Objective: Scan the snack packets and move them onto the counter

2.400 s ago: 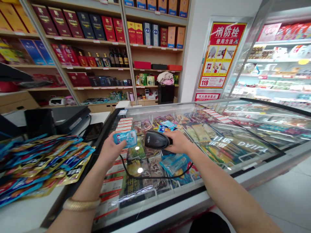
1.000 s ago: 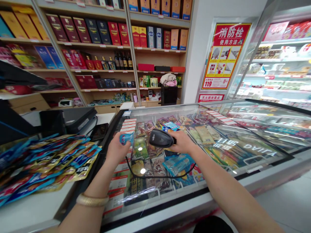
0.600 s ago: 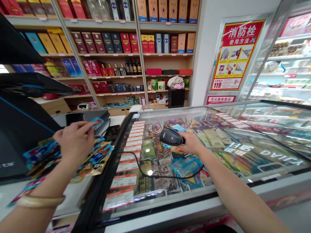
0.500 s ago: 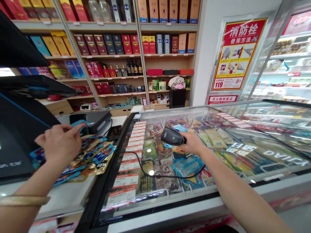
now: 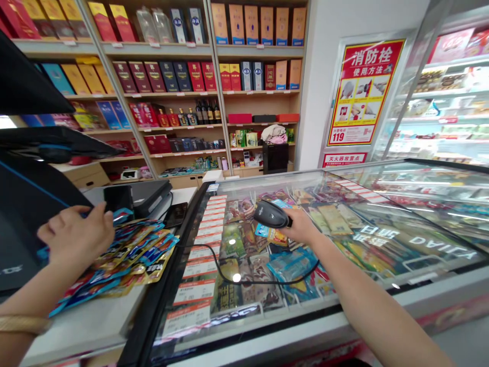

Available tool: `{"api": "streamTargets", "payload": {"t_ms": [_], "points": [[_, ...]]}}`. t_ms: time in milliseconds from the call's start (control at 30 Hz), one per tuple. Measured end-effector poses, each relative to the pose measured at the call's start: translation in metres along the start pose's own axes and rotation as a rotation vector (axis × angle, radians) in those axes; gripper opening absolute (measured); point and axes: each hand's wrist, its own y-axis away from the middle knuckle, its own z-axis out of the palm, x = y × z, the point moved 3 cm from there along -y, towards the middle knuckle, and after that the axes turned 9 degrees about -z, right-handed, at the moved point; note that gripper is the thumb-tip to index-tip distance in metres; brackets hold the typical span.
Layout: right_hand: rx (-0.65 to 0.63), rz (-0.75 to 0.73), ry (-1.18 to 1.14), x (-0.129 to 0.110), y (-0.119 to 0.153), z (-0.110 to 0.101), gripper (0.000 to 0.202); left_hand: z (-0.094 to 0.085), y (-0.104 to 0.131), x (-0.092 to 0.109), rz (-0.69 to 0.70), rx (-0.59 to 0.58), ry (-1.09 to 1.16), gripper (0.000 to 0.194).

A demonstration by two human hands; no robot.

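Note:
A black handheld barcode scanner (image 5: 272, 214) is gripped in my right hand (image 5: 300, 225), held above the freezer's glass top with its head pointing left. Its black cable (image 5: 244, 281) loops across the glass toward the counter. At the left, my left hand (image 5: 76, 235) hovers over a pile of small shiny snack packets (image 5: 141, 252), blue, gold and red. Its fingers are loosely bent and apart, with nothing visible in them; some fingertips are hidden. Just beyond it lies a blue packet (image 5: 123, 214). A bangle (image 5: 23, 323) circles my left wrist.
The packets lie on a white counter (image 5: 95, 326) beside a dark screen (image 5: 23, 219). Behind them are a black box-shaped device (image 5: 151, 196) and a phone (image 5: 176, 214). Inside the glass-topped freezer (image 5: 244, 306) are wrapped ice creams. Shelves (image 5: 164, 94) of boxes and bottles stand behind.
My left hand has moved left and slightly down, away from the blue packet at the pile's far edge. The right hand and scanner stay nearly in place; the view has shifted slightly.

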Motion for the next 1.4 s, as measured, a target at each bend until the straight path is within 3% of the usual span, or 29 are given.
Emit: {"api": "streamTargets", "payload": {"t_ms": [133,233,367,500,600,733,900,1100,1400], "points": [[0.054,0.039,0.058,0.005,-0.001,-0.006,0.015,0.001,0.018,0.036,0.108,0.131,0.154,0.067],[0.098,0.087,0.09,0.009,0.0,-0.009,0.014,0.015,0.04,0.075,0.269,0.122,0.259,0.057],[0.122,0.122,0.145,0.014,0.001,-0.01,0.013,0.052,0.079,0.135,0.463,-0.088,0.416,0.046],[0.109,0.108,0.152,0.015,0.0,-0.008,0.015,0.086,0.116,0.195,0.55,-0.415,0.546,0.044],[0.106,0.114,0.16,0.015,-0.001,-0.008,0.014,0.096,0.136,0.232,0.568,-0.556,0.603,0.039],[0.109,0.12,0.158,0.014,-0.001,-0.009,0.016,0.094,0.158,0.265,0.62,-0.615,0.554,0.034],[0.129,0.118,0.155,0.01,-0.002,-0.011,0.018,0.084,0.181,0.281,0.732,-0.489,0.461,0.038],[0.12,0.13,0.161,0.008,-0.002,-0.012,0.016,0.076,0.194,0.273,0.915,-0.572,0.422,0.039],[0.116,0.096,0.139,0.009,-0.002,-0.01,0.016,0.05,0.192,0.241,0.755,-0.525,0.298,0.03]]}}
